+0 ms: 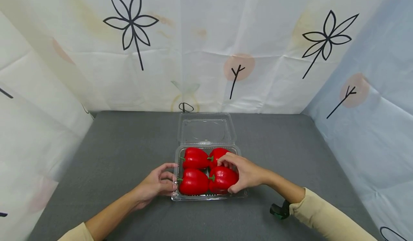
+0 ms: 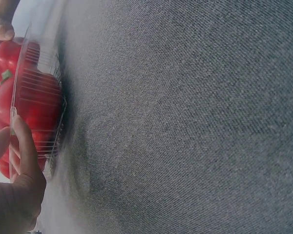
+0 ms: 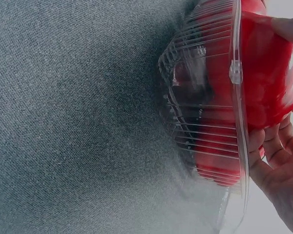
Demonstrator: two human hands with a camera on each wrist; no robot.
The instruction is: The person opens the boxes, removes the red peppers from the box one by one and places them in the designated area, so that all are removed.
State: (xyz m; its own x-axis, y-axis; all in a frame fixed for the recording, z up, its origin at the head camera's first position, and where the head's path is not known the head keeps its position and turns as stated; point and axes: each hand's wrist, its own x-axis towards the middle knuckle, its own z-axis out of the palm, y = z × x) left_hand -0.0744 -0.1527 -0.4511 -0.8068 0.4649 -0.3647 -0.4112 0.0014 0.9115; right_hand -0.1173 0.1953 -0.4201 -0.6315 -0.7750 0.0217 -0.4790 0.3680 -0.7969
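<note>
A clear plastic clamshell container [image 1: 206, 197] sits on the table with red bell peppers in two rows, green stems toward the left. My left hand [image 1: 154, 186] pinches the container's left rim between thumb and fingers, as the left wrist view also shows. My right hand [image 1: 246, 173] grips the front right bell pepper [image 1: 222, 181], thumb at its near side and fingers at its far side. Behind that one, the back right bell pepper [image 1: 217, 153] is partly covered by my fingers. The front left bell pepper [image 1: 193, 182] and back left bell pepper [image 1: 195, 158] lie untouched.
The container's hinged lid [image 1: 206, 128] lies folded back, away from me. Grey cloth covers the table [image 1: 135, 137]. A patterned white curtain [image 1: 206, 37] stands behind it and along both sides. A dark strap [image 1: 280, 210] hangs at my right wrist.
</note>
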